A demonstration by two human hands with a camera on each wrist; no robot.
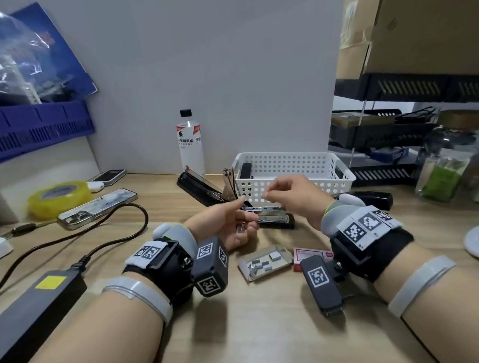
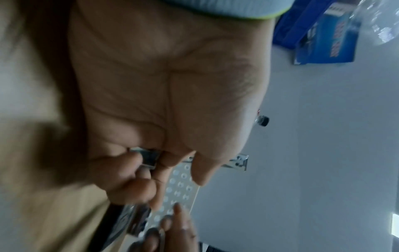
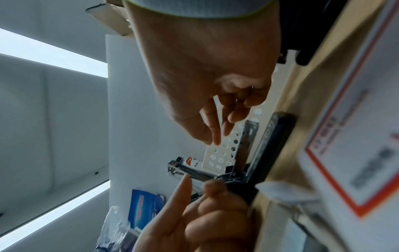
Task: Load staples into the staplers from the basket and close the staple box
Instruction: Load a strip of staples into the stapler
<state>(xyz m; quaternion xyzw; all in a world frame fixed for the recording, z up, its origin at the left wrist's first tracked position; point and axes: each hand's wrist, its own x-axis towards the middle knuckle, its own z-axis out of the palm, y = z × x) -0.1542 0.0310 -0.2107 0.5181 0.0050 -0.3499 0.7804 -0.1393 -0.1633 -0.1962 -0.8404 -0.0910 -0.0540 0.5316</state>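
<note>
A strip of staples (image 2: 148, 158) is held in the curled left hand (image 1: 229, 225); only the left wrist view shows it clearly. The right hand (image 1: 285, 196), fingertips pinched, is raised above an opened stapler (image 1: 272, 217); whether anything is pinched cannot be told.

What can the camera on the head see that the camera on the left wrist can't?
Only the head view shows the open staple box, the yellow tape roll and the phone. Only the left wrist view shows the left hand's palm close up, with a small metal piece gripped in its curled fingers. Both show the white basket and the bottle's black cap.
</note>
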